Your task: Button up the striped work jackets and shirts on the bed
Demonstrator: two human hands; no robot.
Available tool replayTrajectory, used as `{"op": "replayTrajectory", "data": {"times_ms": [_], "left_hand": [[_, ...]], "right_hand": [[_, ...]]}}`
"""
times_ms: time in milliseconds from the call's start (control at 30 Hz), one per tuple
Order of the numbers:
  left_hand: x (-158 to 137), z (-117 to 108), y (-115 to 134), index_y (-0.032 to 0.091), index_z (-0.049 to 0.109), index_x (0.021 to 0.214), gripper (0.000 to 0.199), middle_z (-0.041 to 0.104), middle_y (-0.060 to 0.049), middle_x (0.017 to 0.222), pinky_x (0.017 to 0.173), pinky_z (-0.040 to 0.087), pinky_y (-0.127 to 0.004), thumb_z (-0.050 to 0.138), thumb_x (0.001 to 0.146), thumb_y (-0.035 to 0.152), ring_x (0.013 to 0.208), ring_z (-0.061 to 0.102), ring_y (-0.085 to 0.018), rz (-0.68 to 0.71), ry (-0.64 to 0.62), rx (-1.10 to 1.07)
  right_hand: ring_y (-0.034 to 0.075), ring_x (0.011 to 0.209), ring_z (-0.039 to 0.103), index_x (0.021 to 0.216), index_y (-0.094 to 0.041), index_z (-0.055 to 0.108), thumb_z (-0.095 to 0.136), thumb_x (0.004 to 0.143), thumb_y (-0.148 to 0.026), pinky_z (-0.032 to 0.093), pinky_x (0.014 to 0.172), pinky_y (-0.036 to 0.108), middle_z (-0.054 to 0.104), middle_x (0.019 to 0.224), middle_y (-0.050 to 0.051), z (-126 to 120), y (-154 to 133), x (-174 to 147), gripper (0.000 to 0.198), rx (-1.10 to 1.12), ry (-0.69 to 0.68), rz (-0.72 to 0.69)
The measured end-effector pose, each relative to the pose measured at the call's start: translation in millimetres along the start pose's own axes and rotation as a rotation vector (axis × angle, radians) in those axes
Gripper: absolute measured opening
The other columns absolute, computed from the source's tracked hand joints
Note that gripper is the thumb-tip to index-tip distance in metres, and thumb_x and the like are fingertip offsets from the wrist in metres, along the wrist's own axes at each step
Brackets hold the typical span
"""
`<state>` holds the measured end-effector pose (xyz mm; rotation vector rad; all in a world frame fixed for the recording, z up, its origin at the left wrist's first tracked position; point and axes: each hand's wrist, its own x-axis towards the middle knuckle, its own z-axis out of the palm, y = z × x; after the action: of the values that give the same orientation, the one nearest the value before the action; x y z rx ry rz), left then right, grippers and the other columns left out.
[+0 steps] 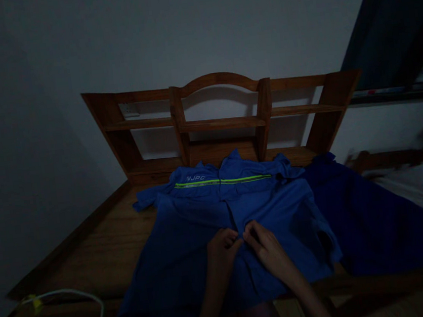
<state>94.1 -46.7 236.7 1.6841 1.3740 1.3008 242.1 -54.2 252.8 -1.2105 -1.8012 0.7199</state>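
A blue work jacket (189, 227) lies spread out, front side up, its collar towards the wooden shelf. Across its chest run a yellow-green stripe and the letters NJPC. Both of my hands meet at the front opening, a little below the middle of the jacket. My left hand (223, 246) pinches the left edge of the opening between thumb and fingers. Close beside it, my right hand (263, 244) pinches the right edge. The fingertips almost touch, and any button or fastener between them is too dark to make out.
The jacket rests on a wooden desk (118, 245) backed by a wooden shelf unit (223, 123). Darker blue cloth (371, 216) drapes over the right side. A white cable (93, 296) curves at the lower left. White fabric (417, 186) lies at the far right, below a dark window.
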Motion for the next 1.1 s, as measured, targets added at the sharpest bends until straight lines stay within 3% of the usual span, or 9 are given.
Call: {"op": "replayTrajectory", "data": {"times_ms": [200,500,767,1100], "left_hand": [[-2.2,-0.4,3.0,0.020,0.062,0.072,0.004,0.060,0.001,0.072,0.060,0.038,-0.023,0.059,0.072,0.022,0.061,0.053,-0.012,0.006,-0.003,0.060],[-1.6,-2.6,-0.1,0.021,0.065,0.085,0.013,0.065,-0.002,0.082,0.065,0.044,-0.025,0.057,0.075,0.025,0.070,0.059,-0.015,0.006,-0.007,0.037],[0.2,-1.4,0.2,0.018,0.063,0.077,0.015,0.063,-0.001,0.070,0.061,0.043,-0.023,0.062,0.072,0.032,0.066,0.059,-0.014,-0.050,0.004,-0.061],[-1.4,-1.2,4.0,0.017,0.056,0.071,0.019,0.055,0.003,0.064,0.058,0.037,-0.021,0.057,0.076,0.036,0.062,0.053,-0.011,-0.030,-0.010,0.009]], "right_hand": [[0.014,0.077,0.055,0.086,-0.020,0.049,0.037,0.094,-0.032,0.040,0.071,0.024,0.056,0.079,0.000,0.0,0.2,0.4,0.019,-0.008,0.000,-0.005],[0.014,0.079,0.054,0.088,-0.020,0.048,0.036,0.095,-0.030,0.040,0.074,0.026,0.055,0.082,0.001,1.5,-0.3,0.4,0.017,-0.042,0.014,-0.036],[0.014,0.080,0.056,0.096,-0.021,0.047,0.040,0.093,-0.032,0.040,0.074,0.025,0.056,0.085,0.000,0.2,-2.3,0.2,0.013,-0.031,0.056,-0.015],[0.014,0.082,0.057,0.105,-0.022,0.048,0.041,0.092,-0.037,0.042,0.076,0.024,0.058,0.087,0.001,-0.6,-5.7,0.6,0.020,0.003,0.076,0.007]]}}
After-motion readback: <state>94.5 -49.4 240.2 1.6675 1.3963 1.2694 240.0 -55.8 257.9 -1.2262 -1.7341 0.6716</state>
